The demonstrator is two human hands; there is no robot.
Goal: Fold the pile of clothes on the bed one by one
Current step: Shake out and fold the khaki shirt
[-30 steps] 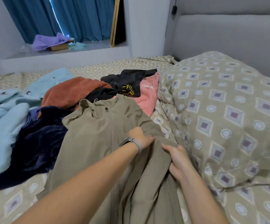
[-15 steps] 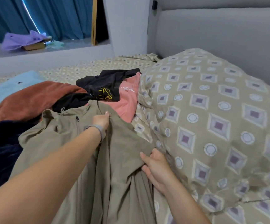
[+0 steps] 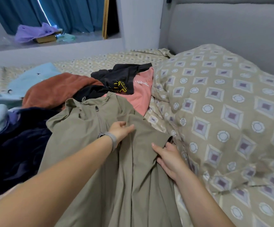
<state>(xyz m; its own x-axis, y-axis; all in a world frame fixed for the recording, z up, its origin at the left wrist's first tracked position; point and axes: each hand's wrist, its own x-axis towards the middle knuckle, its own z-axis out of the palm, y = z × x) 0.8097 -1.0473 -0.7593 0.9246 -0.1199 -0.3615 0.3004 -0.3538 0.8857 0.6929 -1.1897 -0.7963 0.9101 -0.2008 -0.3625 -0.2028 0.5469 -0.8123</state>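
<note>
Spread lengthwise over the patterned beige bed [image 3: 100, 60], the olive-green zip-up jacket [image 3: 87, 133] lies with its collar toward the heap of other clothes [image 3: 54, 90]. On its chest the left hand [image 3: 120, 130], a grey band at the wrist, pinches a fold of fabric near the zip. Beside it the right hand [image 3: 169, 157] grips the jacket's right edge, thumb on top, fingers tucked beneath. Half a second ago the left hand was up by the collar; it now sits lower, nearer the right hand. A patterned duvet [image 3: 231, 112] bulges just right of the jacket.
</note>
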